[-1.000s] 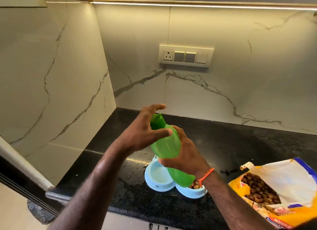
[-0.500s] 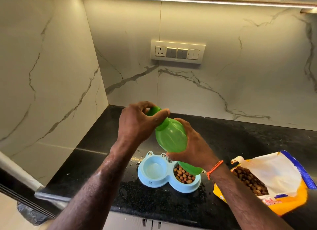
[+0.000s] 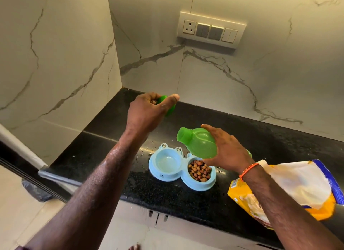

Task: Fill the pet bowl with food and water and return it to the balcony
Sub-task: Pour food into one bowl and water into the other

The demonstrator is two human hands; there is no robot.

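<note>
A person stands at a black stone surface point(image 3: 279, 138) set into a corner of veined marble walls, both bare forearms reaching into view. The right hand point(image 3: 227, 149) wraps its grip around the body of a green bottle point(image 3: 199, 142), fingers pressed to its sides, holding it tilted with its open neck aimed left and slightly up, above the pet bowl. The left hand point(image 3: 147, 112) is raised further back and apart from the bottle, its grip curled shut around a green cap point(image 3: 168, 105) that shows between thumb and fingers.

The pale blue double pet bowl point(image 3: 178, 177) rests on the surface near its front edge, below and between the two hands. Its right compartment holds brown kibble point(image 3: 200, 170); its left compartment looks pale and clear of kibble, and whether it holds water cannot be told. Water droplets speckle the surface just behind the bowl.

To the right, an opened yellow, white and blue food bag point(image 3: 301, 182) lies on the surface, partly hidden by the right forearm, which wears an orange wrist thread point(image 3: 248, 170). A switch panel point(image 3: 211, 31) is mounted on the back wall.
</note>
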